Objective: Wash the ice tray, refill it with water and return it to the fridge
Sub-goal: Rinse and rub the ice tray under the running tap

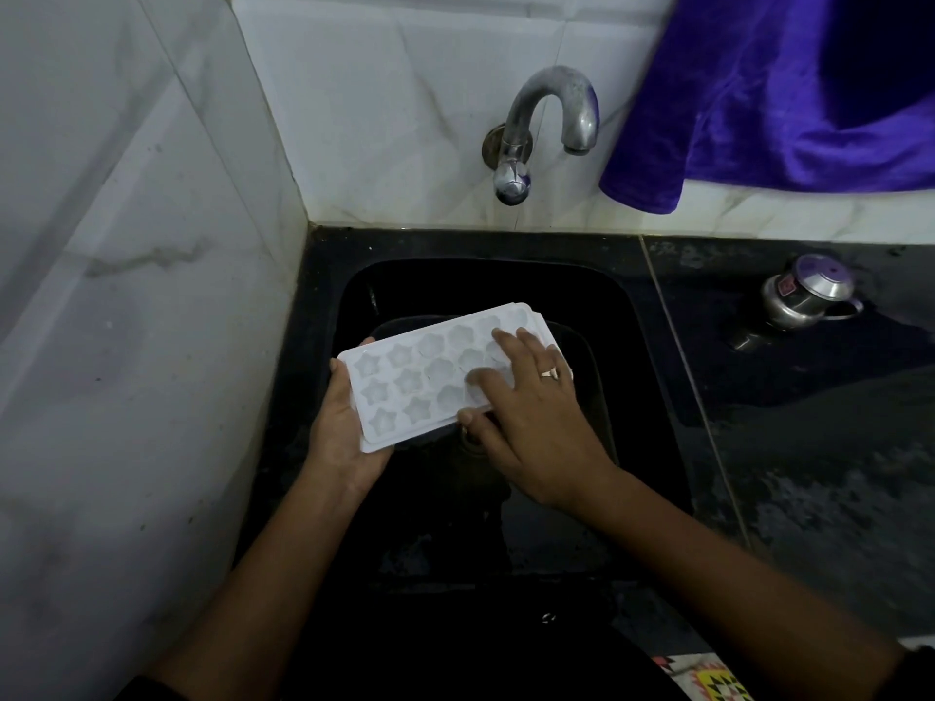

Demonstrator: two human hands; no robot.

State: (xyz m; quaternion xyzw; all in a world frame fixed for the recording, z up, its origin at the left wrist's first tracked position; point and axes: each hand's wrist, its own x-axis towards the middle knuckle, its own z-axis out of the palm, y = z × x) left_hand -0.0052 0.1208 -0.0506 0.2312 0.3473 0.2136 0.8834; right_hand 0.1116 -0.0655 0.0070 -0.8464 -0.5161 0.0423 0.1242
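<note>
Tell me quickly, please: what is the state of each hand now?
Left hand: grips the left end of the ice tray.
Right hand: open, pressing flat on the tray's cells.

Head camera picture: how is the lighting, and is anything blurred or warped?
Head view: dim light, the black sink is nearly featureless and the white ice tray stands out brightest. Head view again: the fingers of the right hand on the tray look motion-smeared, the tap carries small highlights, and the joints of the wall tiles slant and bow from the wide lens.
</note>
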